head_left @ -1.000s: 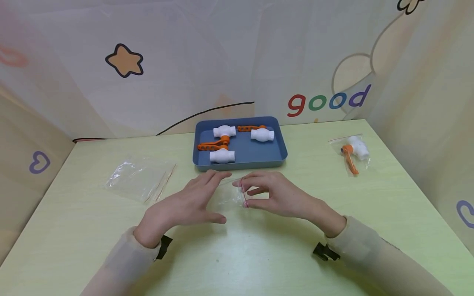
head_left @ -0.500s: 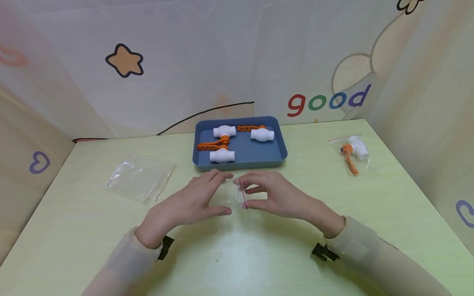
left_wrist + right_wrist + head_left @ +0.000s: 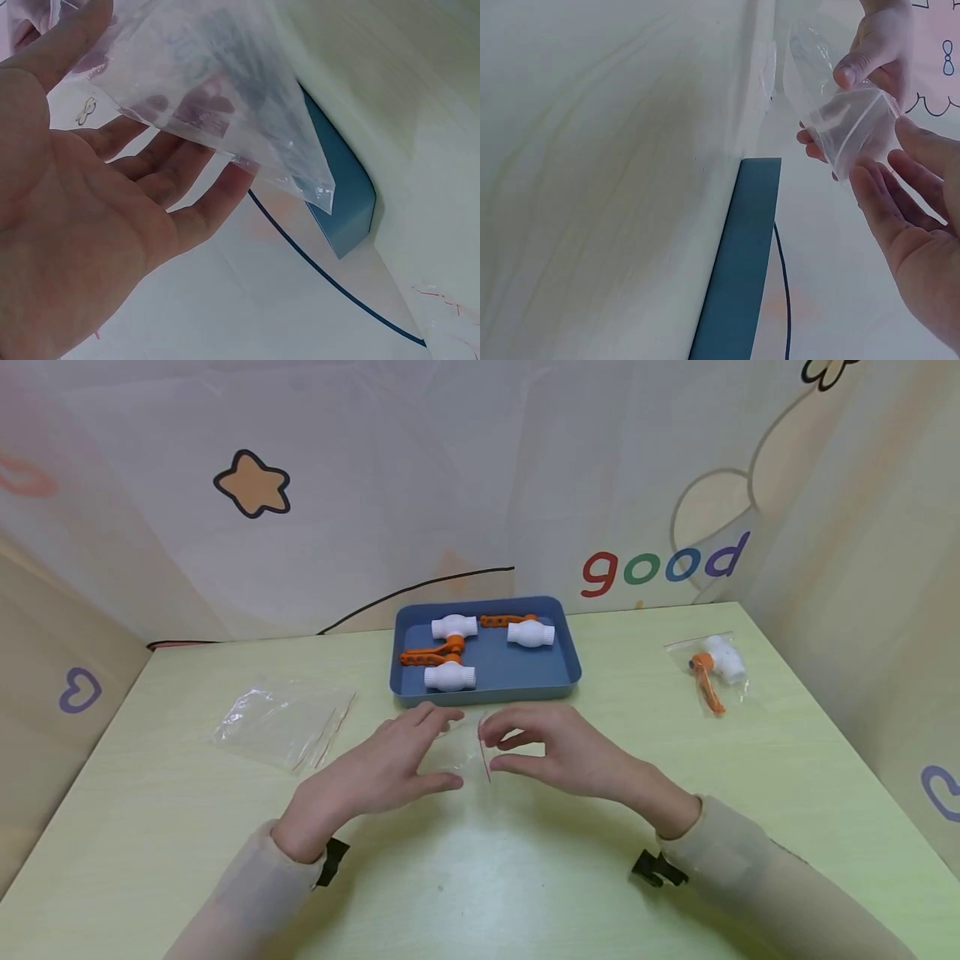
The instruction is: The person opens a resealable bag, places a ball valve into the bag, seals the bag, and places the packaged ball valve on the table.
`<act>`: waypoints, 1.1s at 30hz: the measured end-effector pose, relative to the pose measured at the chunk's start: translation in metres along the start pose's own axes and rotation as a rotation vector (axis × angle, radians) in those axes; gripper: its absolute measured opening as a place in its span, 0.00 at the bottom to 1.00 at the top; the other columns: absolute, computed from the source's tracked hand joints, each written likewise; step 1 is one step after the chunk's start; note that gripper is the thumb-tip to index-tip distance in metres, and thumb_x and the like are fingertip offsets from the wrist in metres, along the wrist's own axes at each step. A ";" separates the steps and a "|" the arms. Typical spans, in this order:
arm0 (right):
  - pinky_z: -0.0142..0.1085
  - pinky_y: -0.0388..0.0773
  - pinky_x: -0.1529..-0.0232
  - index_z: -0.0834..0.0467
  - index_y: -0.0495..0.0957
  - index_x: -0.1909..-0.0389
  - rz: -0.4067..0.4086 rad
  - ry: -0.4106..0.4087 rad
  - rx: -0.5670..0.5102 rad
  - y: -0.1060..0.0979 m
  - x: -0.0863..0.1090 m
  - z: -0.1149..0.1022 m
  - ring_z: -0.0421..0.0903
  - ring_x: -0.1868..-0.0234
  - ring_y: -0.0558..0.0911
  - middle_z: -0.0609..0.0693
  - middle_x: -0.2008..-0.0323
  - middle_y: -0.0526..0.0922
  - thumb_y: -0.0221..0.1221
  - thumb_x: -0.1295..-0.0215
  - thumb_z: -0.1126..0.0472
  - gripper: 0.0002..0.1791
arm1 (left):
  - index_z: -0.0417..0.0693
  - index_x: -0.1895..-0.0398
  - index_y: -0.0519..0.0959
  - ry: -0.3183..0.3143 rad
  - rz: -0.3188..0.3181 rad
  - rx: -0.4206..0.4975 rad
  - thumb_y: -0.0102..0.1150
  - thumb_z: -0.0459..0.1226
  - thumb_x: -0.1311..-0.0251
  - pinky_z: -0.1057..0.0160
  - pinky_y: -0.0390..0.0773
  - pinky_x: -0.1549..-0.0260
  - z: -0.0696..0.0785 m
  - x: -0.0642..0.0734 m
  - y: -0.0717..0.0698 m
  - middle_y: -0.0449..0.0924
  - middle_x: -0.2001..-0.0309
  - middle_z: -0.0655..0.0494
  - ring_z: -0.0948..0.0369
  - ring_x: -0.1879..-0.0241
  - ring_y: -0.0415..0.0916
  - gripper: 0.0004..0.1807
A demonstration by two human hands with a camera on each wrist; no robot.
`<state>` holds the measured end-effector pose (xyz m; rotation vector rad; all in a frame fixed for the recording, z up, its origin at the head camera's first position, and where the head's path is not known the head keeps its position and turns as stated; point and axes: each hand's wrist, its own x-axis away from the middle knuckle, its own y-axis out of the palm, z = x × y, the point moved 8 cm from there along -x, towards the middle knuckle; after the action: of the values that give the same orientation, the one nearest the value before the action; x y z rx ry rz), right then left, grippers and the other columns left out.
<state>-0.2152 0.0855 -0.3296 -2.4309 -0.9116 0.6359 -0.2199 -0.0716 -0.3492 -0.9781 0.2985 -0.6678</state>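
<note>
Between the two hands is a small clear zip bag (image 3: pixel 467 750) with a red line along its mouth. The left hand (image 3: pixel 390 767) holds the bag's left side, its thumb along the near edge and its fingertips at the far edge. In the left wrist view, the bag (image 3: pixel 225 97) spans from the thumb to the fingertips. The right hand (image 3: pixel 558 750) grips the mouth end, thumb and fingers set apart at opposite edges. No item shows inside the bag (image 3: pixel 851 124) in the right wrist view.
A blue tray (image 3: pixel 525 677) behind the hands holds three white valves (image 3: pixel 450 677) with orange handles. Several flat clear bags (image 3: pixel 281 722) lie at the left. At the right lies a bagged valve (image 3: pixel 723 664). A printed curtain (image 3: pixel 420 485) stands behind the table.
The left thumb has moved up toward the bag, narrowing its gap to the fingers. The right hand and the bag's red-lined mouth have shifted slightly left. The tray and other bags stay put.
</note>
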 end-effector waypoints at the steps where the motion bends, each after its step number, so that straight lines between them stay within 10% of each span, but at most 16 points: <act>1: 0.36 0.82 0.49 0.62 0.83 0.47 0.007 -0.004 0.004 -0.001 0.000 0.000 0.49 0.50 0.84 0.52 0.50 0.85 0.71 0.37 0.69 0.18 | 0.41 0.28 0.66 -0.002 0.001 0.002 0.71 0.48 0.36 0.42 0.70 0.38 -0.001 0.000 0.000 0.69 0.33 0.47 0.51 0.38 0.73 0.39; 18: 0.48 0.84 0.52 0.64 0.84 0.51 0.218 0.119 0.181 -0.033 -0.017 0.021 0.48 0.57 0.84 0.53 0.56 0.86 0.67 0.33 0.68 0.11 | 0.41 0.28 0.66 -0.016 -0.003 -0.018 0.69 0.49 0.35 0.43 0.70 0.39 -0.005 0.006 0.000 0.71 0.35 0.47 0.52 0.39 0.73 0.39; 33: 0.49 0.80 0.46 0.67 0.83 0.50 0.151 0.214 0.243 -0.034 -0.054 0.049 0.52 0.53 0.83 0.58 0.53 0.86 0.65 0.30 0.65 0.12 | 0.43 0.29 0.66 0.029 -0.006 -0.031 0.70 0.49 0.35 0.44 0.72 0.41 0.003 0.006 0.001 0.71 0.37 0.49 0.52 0.40 0.74 0.38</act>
<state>-0.2952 0.0831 -0.3352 -2.3067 -0.5365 0.4944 -0.2134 -0.0736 -0.3482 -0.9998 0.3327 -0.6854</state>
